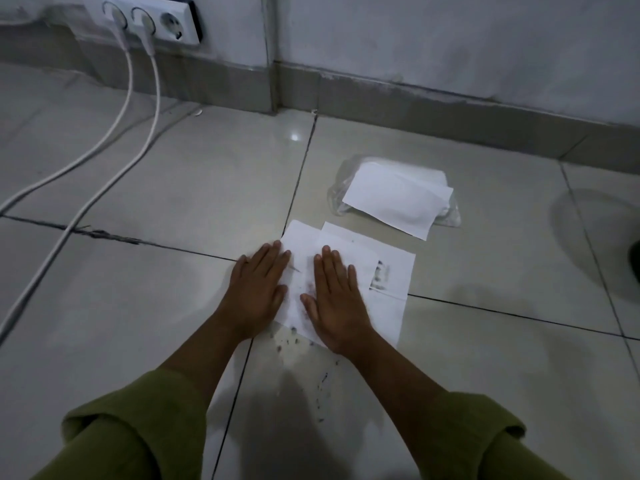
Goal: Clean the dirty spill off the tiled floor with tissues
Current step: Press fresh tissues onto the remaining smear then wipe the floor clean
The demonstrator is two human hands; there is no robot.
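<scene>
Blotting under way, by the look of it. Left hand (258, 289) flat, fingers straight and close together, pressing the near-left edge of the tissues (301, 244). Right hand (337, 301) likewise flat, just beside it, palm down on the same sheets. Nothing gripped by either.

Tissues overlapped on the floor (173, 323), reaching ahead of the fingertips and out past the right hand, with grey smears showing through on the sheet to its right. Spill (320, 382) only partly covered: dark specks lying bare behind both wrists, toward the sleeves, close to the grout line. Pack (398, 169) with one fresh sheet on top lying ahead and right of the right hand, well apart.

Probably midway through the job. Calls next, most likely, for dragging the sheets back toward the wrists over the bare specks, pressing evenly to avoid tearing or bunching the thin paper, then reaching forward and right for a clean sheet from the pack.
</scene>
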